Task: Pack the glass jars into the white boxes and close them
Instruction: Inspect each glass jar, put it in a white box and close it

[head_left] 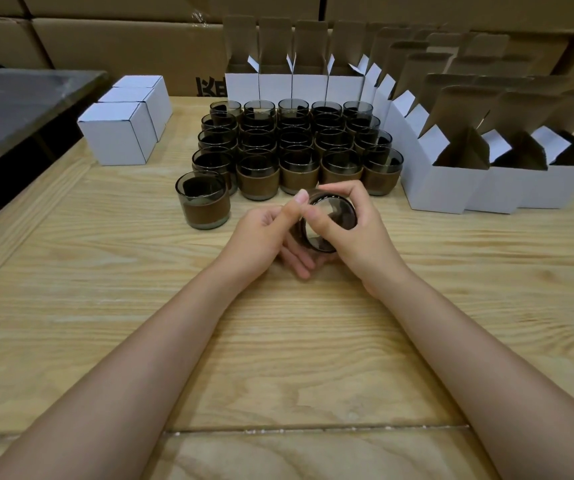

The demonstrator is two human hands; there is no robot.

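Left hand (264,233) and right hand (358,230) both grip one smoky brown-banded glass jar (330,220), tilted, just in front of the block of standing jars (296,147); picking up seems the step in hand; next it needs lowering upright into an open white cardboard box (445,188) right of that block

head: worn, forward-down | close over wooden table (105,306) | single view

Bold black printed characters stand on a brown carton (174,60) behind the white boxes (276,86), half hidden and unreadable.
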